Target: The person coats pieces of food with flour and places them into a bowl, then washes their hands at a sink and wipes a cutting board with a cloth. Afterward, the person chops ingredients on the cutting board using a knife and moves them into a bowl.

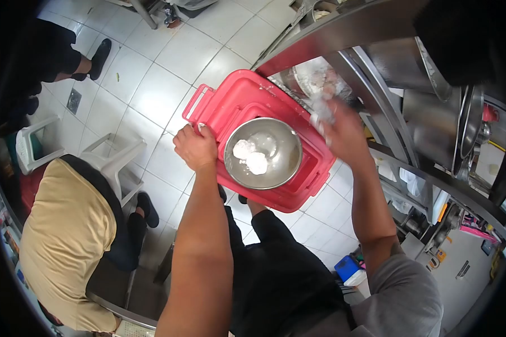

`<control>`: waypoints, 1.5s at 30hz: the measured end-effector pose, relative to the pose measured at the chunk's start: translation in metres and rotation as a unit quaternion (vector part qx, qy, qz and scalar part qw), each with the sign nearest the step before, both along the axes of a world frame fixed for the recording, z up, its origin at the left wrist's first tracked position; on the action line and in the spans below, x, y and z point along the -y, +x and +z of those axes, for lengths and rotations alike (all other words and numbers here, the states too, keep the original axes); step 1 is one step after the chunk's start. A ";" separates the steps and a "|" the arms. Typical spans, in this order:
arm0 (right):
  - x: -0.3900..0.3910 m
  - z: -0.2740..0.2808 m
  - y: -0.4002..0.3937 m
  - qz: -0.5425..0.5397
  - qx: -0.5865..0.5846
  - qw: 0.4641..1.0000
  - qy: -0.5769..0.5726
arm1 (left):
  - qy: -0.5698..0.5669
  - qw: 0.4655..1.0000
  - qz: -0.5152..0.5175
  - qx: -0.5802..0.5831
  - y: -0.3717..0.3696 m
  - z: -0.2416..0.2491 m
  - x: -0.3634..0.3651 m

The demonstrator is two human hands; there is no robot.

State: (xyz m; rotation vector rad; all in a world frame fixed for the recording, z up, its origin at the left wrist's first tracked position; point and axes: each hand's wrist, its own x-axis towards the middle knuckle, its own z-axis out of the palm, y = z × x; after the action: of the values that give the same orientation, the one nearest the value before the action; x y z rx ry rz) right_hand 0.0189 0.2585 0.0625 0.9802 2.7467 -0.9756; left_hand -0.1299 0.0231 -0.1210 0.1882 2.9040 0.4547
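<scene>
A metal bowl point(289, 160) with white, powdery clumps point(250, 157) in it stands on the red plastic lid point(239, 92) of a bin. My left hand point(197, 147) is closed over the lid's left edge, beside the bowl, with a white smear near the thumb. To the right of the bowl, my right hand point(344, 133) is smeared by motion. Something whitish and translucent shows at its fingertips, close to a clear plastic bag point(320, 78) with white contents. Whether the fingers grip the bag cannot be made out.
A metal rack point(371, 95) with pans point(472, 123) runs along the right side. At the left, a person in a tan shirt point(67, 230) bends near a white plastic stool point(115, 160). Another person's leg and dark shoe point(100, 59) show at upper left, on white floor tiles point(191, 50).
</scene>
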 end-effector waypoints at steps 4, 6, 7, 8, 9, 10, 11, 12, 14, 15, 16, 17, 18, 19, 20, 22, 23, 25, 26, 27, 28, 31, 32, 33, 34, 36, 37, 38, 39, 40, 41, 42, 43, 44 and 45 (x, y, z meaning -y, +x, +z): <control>-0.099 -0.108 -0.004 -0.110 0.145 0.965 0.188 | 0.001 1.000 0.000 0.004 0.001 0.000 -0.002; -0.143 -0.140 -0.028 -0.109 0.177 0.967 0.147 | 0.004 1.000 -0.001 -0.006 0.000 -0.005 0.003; -0.155 -0.140 -0.043 -0.064 0.208 0.965 0.144 | 0.009 1.000 -0.003 -0.011 0.000 -0.008 0.003; -0.165 -0.171 -0.046 -0.076 0.180 0.963 0.185 | 0.014 1.000 -0.004 -0.015 0.000 -0.010 0.004; -0.171 -0.199 -0.046 -0.087 0.151 0.958 0.228 | 0.012 1.000 -0.005 -0.015 0.000 -0.011 0.005; -0.162 -0.186 -0.064 -0.074 0.200 0.942 0.261 | 0.011 1.000 -0.005 -0.014 0.000 -0.011 0.005; -0.149 -0.171 -0.074 -0.060 0.204 0.935 0.282 | 0.012 1.000 -0.005 -0.014 0.000 -0.010 0.004; -0.118 -0.135 -0.085 -0.047 0.208 0.929 0.304 | 0.010 1.000 -0.003 -0.011 0.001 -0.009 0.004; -0.104 -0.120 -0.088 -0.032 0.185 0.934 0.304 | 0.007 1.000 0.002 -0.005 0.000 -0.008 0.003; -0.105 -0.123 -0.087 -0.030 0.158 0.946 0.283 | 0.010 1.000 0.002 -0.008 0.000 -0.008 0.002; -0.107 -0.126 -0.087 -0.028 0.131 0.956 0.261 | 0.013 1.000 0.001 -0.011 0.000 -0.009 0.003; -0.109 -0.130 -0.087 -0.016 0.142 0.955 0.261 | 0.016 1.000 0.000 -0.014 0.001 -0.009 0.003; -0.108 -0.130 -0.090 -0.003 0.153 0.953 0.261 | 0.011 1.000 0.000 -0.010 0.001 -0.008 0.003; -0.109 -0.130 -0.091 0.011 0.150 0.957 0.249 | 0.007 1.000 0.000 -0.005 0.000 -0.008 0.003; -0.110 -0.130 -0.092 0.025 0.147 0.960 0.238 | 0.002 1.000 0.000 -0.001 0.000 -0.007 0.002; -0.118 -0.134 -0.093 0.059 0.129 0.967 0.212 | 0.007 1.000 0.002 -0.005 0.000 -0.008 0.003; -0.121 -0.136 -0.093 0.079 0.128 0.966 0.209 | 0.010 1.000 0.002 -0.006 0.001 -0.008 0.003; -0.125 -0.143 -0.092 0.128 0.157 0.949 0.242 | 0.006 1.000 0.002 -0.004 0.001 -0.008 0.002; -0.126 -0.148 -0.090 0.127 0.172 0.945 0.248 | 0.004 1.000 0.002 -0.003 0.000 -0.007 0.002; -0.123 -0.150 -0.091 0.125 0.188 0.940 0.255 | 0.004 1.000 0.002 -0.002 0.001 -0.006 0.002; -0.123 -0.150 -0.091 0.123 0.203 0.936 0.261 | 0.003 1.000 0.002 -0.001 0.001 -0.006 0.002; -0.145 -0.146 -0.099 0.209 0.225 0.917 0.255 | 0.003 1.000 0.004 0.000 0.000 -0.007 0.001; -0.158 -0.141 -0.104 0.191 0.250 0.930 0.192 | 0.003 1.000 0.004 0.001 0.001 -0.008 0.002; -0.165 -0.142 -0.103 0.185 0.258 0.934 0.164 | 0.001 1.000 0.004 0.003 0.001 -0.008 0.002; -0.167 -0.149 -0.099 0.181 0.252 0.937 0.158 | -0.001 1.000 0.004 0.004 0.001 -0.007 0.002; -0.165 -0.177 -0.086 0.185 0.174 0.947 0.195 | -0.001 1.000 0.005 0.006 0.000 -0.006 0.001; -0.168 -0.193 -0.080 0.188 0.126 0.949 0.220 | -0.001 1.000 0.006 0.008 0.001 -0.005 0.001; -0.170 -0.200 -0.077 0.186 0.103 0.948 0.235 | 0.001 1.000 0.007 0.009 0.001 -0.004 0.000; -0.169 -0.201 -0.073 0.183 0.094 0.949 0.238 | 0.001 1.000 0.006 0.010 0.001 -0.003 0.000; -0.160 -0.180 -0.077 0.170 0.145 0.943 0.246 | 0.001 1.000 0.006 0.012 0.001 -0.003 0.000; -0.150 -0.156 -0.082 0.160 0.197 0.933 0.253 | 0.000 1.000 0.006 0.013 0.000 -0.003 0.000; -0.150 -0.149 -0.083 0.141 0.233 0.926 0.261 | 0.003 1.000 0.006 0.008 0.000 -0.004 -0.001; -0.153 -0.150 -0.078 0.129 0.228 0.931 0.253 | 0.004 1.000 0.006 0.005 0.000 -0.005 0.000; -0.154 -0.150 -0.074 0.116 0.223 0.936 0.245 | 0.006 1.000 0.006 0.002 0.001 -0.005 0.001; -0.164 -0.162 -0.058 0.111 0.177 0.953 0.220 | 0.006 1.000 0.005 0.002 0.000 -0.005 0.001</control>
State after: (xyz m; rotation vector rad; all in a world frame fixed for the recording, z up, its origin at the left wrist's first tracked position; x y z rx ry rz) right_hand -0.0387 0.4226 -0.0997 0.7677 2.7228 -0.1300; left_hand -0.1296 0.0219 -0.1262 0.1757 2.9005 0.4733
